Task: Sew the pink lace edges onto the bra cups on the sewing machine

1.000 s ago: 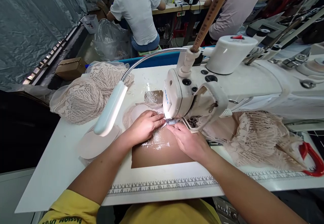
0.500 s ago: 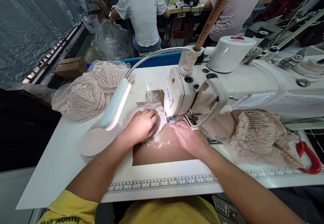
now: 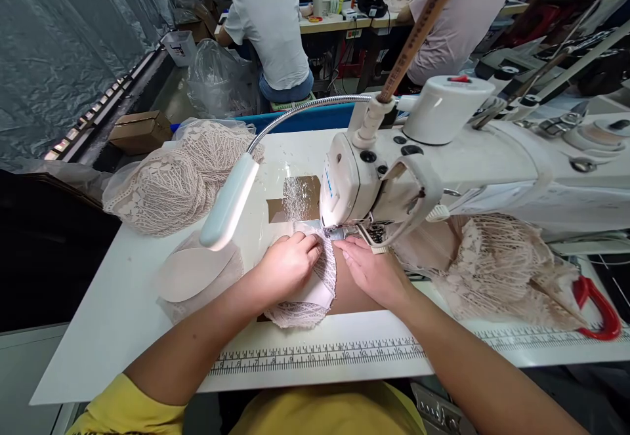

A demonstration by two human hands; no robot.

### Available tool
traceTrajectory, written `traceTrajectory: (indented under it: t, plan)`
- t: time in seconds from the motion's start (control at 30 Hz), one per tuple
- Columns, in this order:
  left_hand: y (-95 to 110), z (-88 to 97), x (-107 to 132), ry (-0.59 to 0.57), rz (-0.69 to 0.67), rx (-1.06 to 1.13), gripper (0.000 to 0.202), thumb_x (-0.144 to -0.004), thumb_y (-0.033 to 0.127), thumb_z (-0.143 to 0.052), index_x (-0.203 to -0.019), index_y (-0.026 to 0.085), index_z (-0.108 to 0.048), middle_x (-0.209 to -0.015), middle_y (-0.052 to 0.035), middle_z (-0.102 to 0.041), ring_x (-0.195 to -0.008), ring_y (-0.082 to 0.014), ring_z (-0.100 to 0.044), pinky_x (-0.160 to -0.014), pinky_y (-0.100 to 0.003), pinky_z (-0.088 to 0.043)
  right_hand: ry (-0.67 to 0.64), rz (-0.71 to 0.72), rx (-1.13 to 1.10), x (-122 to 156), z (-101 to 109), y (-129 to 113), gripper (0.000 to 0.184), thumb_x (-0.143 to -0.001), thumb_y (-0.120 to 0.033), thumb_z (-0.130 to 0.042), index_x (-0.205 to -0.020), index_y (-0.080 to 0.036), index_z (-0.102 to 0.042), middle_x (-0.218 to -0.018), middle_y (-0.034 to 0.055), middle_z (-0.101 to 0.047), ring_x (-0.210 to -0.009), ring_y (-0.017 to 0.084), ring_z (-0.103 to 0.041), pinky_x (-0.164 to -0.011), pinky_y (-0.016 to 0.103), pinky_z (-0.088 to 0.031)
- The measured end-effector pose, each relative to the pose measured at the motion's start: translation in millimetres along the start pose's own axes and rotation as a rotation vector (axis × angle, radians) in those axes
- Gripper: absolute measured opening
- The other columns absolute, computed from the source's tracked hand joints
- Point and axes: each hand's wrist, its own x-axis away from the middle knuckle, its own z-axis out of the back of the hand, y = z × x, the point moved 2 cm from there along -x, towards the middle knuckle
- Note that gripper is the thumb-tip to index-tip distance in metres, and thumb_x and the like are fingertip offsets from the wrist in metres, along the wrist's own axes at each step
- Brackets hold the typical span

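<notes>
A pale pink lace cup piece (image 3: 309, 302) lies on the brown tape in front of the sewing machine (image 3: 349, 172), its far edge reaching the needle area. My left hand (image 3: 291, 266) rests on it with bent fingers pressed together, gripping the lace at its upper part. My right hand (image 3: 370, 272) lies flat just right of the presser foot (image 3: 337, 232), fingers stretched forward, their tips near the foot and the lace edge. Nothing shows in the right hand. The needle itself is too small to make out.
Stacked lace cups (image 3: 172, 189) sit at the left back, near the lamp (image 3: 229, 202) and smooth oval pieces (image 3: 194, 272). More lace (image 3: 506, 271) and red-handled scissors (image 3: 598, 307) lie at right. A ruler strip (image 3: 315, 356) runs along the front edge. Two people sit beyond.
The lace piece has turned and come toward me, now covering part of the brown tape. My left hand has moved right, closer to the presser foot. The right hand stays nearly in place.
</notes>
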Motion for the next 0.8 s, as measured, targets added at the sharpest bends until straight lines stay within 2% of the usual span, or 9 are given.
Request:
traceTrajectory:
  t: [0.07,0.17,0.33,0.63,0.8]
  plan:
    - [-1,-1.1,1,0.000,-0.055,-0.008,0.037,-0.091,0.016,-0.042,-0.126,0.010,-0.054,-0.130,-0.0135,-0.054,-0.098,-0.0246,-0.054,-0.075,-0.035,-0.047,0.012,0.017,0.006,0,1,-1,0.036,-0.092,-0.013,-0.039,-0.114,-0.014,-0.067,-0.102,0.0129,-0.070,-0.095,0.022,-0.062,-0.088,0.035,-0.048]
    - [-3,-0.9,3,-0.013,-0.070,-0.023,0.043,-0.091,0.018,-0.043,-0.133,0.012,-0.049,-0.138,-0.0114,-0.049,-0.103,-0.0251,-0.053,-0.076,-0.035,-0.046,0.032,0.029,-0.007,0,2,-3,0.036,-0.090,-0.012,-0.040,-0.116,-0.016,-0.066,-0.107,0.0114,-0.069,-0.093,0.021,-0.062,-0.084,0.033,-0.049]
    - [-5,1.1,3,-0.041,-0.050,-0.049,0.045,-0.089,0.015,-0.043,-0.134,0.013,-0.048,-0.141,-0.0095,-0.049,-0.103,-0.0244,-0.053,-0.075,-0.035,-0.045,-0.019,-0.015,0.013,3,1,-4,0.037,-0.090,-0.014,-0.043,-0.117,-0.022,-0.066,-0.093,0.0068,-0.070,-0.079,0.018,-0.062,-0.064,0.026,-0.047]
    - [-11,-7.6,-3,0.026,-0.081,-0.004,0.048,-0.089,0.021,-0.044,-0.135,0.010,-0.048,-0.140,-0.0104,-0.050,-0.098,-0.0262,-0.052,-0.077,-0.038,-0.044,-0.080,-0.027,0.124,3,-3,-8,0.042,-0.087,-0.012,-0.044,-0.122,-0.025,-0.064,-0.092,0.0061,-0.069,-0.073,0.017,-0.059,-0.058,0.026,-0.039]
    - [-12,-7.3,-3,0.049,-0.108,-0.003,0.045,-0.090,0.018,-0.043,-0.133,0.009,-0.050,-0.138,-0.0114,-0.052,-0.103,-0.0269,-0.051,-0.082,-0.039,-0.043,-0.080,-0.035,0.146,3,-2,-10,0.041,-0.089,-0.013,-0.042,-0.122,-0.025,-0.064,-0.088,0.0056,-0.068,-0.073,0.017,-0.058,-0.056,0.026,-0.037]
